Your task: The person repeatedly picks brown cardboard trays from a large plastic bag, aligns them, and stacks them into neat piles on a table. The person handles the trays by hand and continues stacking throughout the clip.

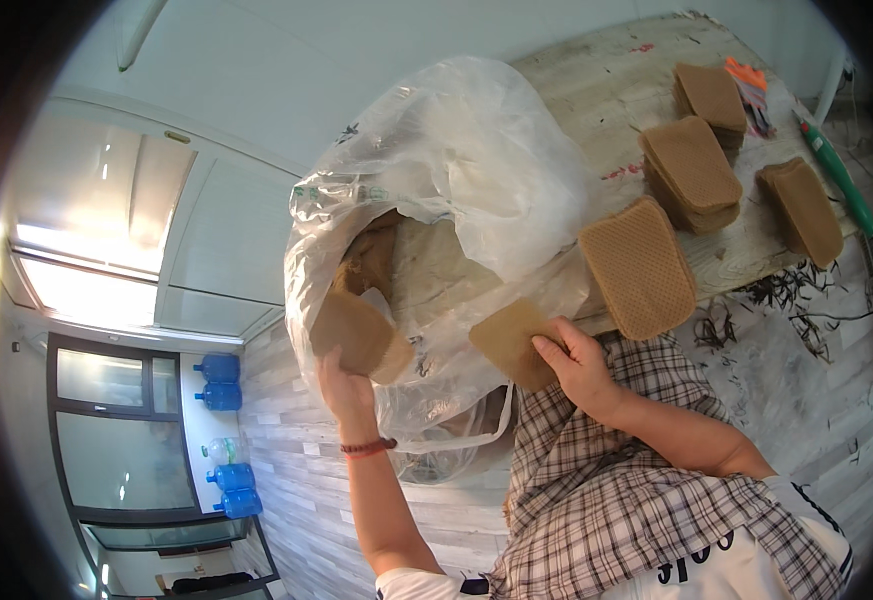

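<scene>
My left hand (pixel 345 391), with a bracelet on its wrist, is at the mouth of a large clear plastic bag (pixel 511 142). It grips a tan rounded-corner sheet (pixel 354 330); another tan piece shows just behind that one. Fingers and thumb of my right hand (pixel 582 369) pinch the edge of a second thin tan sheet (pixel 510 341), held above the checked apron (pixel 616 442). Close to the right hand, a thick stack of dimpled tan sheets (pixel 639 270) lies at the table's near edge. More tan pieces (pixel 367 259) are partly hidden inside the bag.
On the wooden table (pixel 594 82) stand further stacks of tan sheets (pixel 691 165), (pixel 710 97), (pixel 800 210). An orange-and-grey glove (pixel 750 90) and a green-handled tool (pixel 838 176) lie by the far-right edge. Dark strips (pixel 781 292) litter the floor side. Blue water bottles (pixel 220 382) line the wall.
</scene>
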`<state>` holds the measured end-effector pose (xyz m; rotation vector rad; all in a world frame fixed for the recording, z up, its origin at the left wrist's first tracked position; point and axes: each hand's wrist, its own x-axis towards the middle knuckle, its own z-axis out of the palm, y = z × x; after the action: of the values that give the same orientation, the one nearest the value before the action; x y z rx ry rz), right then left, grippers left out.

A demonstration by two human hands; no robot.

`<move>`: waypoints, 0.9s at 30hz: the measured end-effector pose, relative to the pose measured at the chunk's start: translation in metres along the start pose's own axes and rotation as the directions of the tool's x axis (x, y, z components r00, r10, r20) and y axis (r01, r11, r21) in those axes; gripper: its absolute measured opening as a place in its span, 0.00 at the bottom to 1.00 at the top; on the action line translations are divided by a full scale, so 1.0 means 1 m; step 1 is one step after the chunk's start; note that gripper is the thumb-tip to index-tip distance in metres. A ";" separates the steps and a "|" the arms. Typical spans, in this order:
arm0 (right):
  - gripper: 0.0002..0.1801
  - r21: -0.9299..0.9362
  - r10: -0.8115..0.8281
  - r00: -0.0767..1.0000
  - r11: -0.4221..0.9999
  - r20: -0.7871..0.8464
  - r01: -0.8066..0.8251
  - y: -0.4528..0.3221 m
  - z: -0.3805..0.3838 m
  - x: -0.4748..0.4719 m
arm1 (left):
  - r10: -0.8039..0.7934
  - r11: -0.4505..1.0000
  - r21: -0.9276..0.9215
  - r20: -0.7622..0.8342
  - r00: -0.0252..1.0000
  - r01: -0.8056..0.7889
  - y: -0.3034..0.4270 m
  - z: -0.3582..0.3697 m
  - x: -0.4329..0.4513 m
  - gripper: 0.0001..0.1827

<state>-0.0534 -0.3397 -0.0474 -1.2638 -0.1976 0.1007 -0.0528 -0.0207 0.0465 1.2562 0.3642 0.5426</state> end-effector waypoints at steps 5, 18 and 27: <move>0.11 0.351 0.217 0.975 0.911 0.035 -0.216 -0.017 0.002 0.001 | -0.259 0.925 -0.256 0.115 0.959 0.281 -0.013 0.015 -0.058 0.26; 0.08 0.169 0.053 0.997 0.984 0.050 -0.061 -0.032 0.036 -0.010 | -0.182 0.928 -0.264 0.294 0.938 0.263 -0.062 0.054 -0.137 0.26; 0.10 -0.244 -0.084 0.996 0.967 -0.042 0.071 -0.047 0.045 -0.018 | -0.084 0.879 -0.421 0.327 0.941 0.225 -0.070 0.068 -0.162 0.23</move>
<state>-0.0815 -0.3153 0.0089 -1.4986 -0.2186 -0.0247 -0.1360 -0.1814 -0.0072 0.8260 0.0700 0.2664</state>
